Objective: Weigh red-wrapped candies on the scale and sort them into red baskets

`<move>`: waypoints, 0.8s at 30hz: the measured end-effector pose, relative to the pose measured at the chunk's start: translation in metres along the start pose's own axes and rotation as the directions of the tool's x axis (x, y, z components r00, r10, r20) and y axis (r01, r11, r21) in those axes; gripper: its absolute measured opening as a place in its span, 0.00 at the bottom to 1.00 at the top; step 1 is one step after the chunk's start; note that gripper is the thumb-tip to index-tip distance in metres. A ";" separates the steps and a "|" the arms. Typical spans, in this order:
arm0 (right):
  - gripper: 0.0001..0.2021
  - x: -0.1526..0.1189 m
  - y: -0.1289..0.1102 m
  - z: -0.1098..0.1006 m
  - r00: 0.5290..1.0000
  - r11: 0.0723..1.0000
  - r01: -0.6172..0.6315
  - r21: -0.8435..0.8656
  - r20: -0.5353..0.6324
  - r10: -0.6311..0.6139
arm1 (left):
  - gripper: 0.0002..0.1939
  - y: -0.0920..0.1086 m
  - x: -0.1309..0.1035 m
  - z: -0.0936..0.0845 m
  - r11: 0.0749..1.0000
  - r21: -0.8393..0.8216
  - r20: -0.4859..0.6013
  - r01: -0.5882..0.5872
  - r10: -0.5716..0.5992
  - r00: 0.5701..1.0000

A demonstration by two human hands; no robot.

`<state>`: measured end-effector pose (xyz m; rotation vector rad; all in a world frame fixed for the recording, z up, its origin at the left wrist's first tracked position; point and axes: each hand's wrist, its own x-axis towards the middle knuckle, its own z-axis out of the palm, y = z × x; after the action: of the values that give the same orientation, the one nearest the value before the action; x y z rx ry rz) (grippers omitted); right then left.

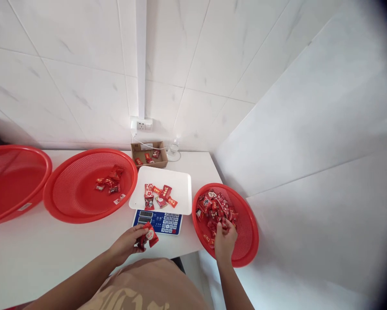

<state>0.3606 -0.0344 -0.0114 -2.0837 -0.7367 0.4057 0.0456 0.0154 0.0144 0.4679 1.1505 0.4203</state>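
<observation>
My left hand (126, 244) is closed on a few red wrapped candies (152, 236), held just in front of the scale's keypad (157, 222). On the white scale tray (183, 185) lie several more wrapped candies (166, 192). Over at the right, my right hand (226, 242) reaches into a red mesh basket (249, 228) with its fingertips pinched on a red wrapped candy among the pile (212, 204). What exactly sits between those fingertips is partly hidden.
A second red basket (64, 189) with a small heap of candies stands left of the scale, and a third red basket (44, 172) is beyond it. Behind the tray is a cardboard box (161, 164) with some candies, beside a clear object (173, 147) and a wall socket (144, 125).
</observation>
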 end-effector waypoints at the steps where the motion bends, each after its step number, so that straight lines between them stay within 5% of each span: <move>1: 0.27 -0.008 -0.001 -0.001 0.998 1.000 -0.013 0.025 0.055 0.012 | 0.17 -0.001 0.000 0.002 0.999 0.029 0.004 -0.013 0.013 1.000; 3: 0.22 -0.028 -0.010 0.006 0.958 0.991 -0.074 0.110 0.283 0.040 | 0.18 -0.002 0.001 0.009 0.996 0.075 0.025 -0.038 0.036 0.999; 4: 0.20 -0.039 -0.018 0.013 0.901 0.982 -0.117 0.145 0.431 0.044 | 0.18 -0.003 0.002 0.013 0.995 0.085 0.042 -0.047 0.043 0.998; 7: 0.19 -0.074 -0.043 0.035 0.621 0.965 -0.205 0.165 0.784 -0.002 | 0.19 -0.005 0.002 0.024 0.992 0.110 0.088 -0.068 0.059 0.994; 9: 0.18 -0.093 -0.055 0.045 0.534 0.971 -0.174 0.164 0.844 -0.047 | 0.20 -0.007 0.001 0.028 0.988 0.134 0.115 -0.074 0.059 0.992; 13: 0.16 -0.112 -0.062 0.045 0.518 0.990 -0.089 0.110 0.854 -0.048 | 0.20 -0.015 -0.004 0.029 0.970 0.228 0.144 -0.090 0.057 0.988; 17: 0.17 -0.117 -0.061 0.030 0.446 0.996 -0.057 0.076 0.894 -0.042 | 0.19 -0.021 -0.008 0.027 0.911 0.378 0.190 -0.164 0.097 0.977; 20: 0.20 -0.117 -0.062 0.021 0.403 0.973 -0.196 0.119 0.915 -0.031 | 0.18 -0.021 -0.009 0.031 0.931 0.314 0.252 -0.185 0.106 0.962; 24: 0.22 -0.116 -0.064 0.017 0.387 0.894 -0.406 0.190 0.922 -0.020 | 0.18 -0.020 -0.008 0.039 0.993 0.098 0.296 -0.061 0.030 0.955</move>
<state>0.2394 -0.0685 0.0329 -1.4050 -0.8902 1.8086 0.0812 -0.0109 0.0223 0.6290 0.8763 0.3175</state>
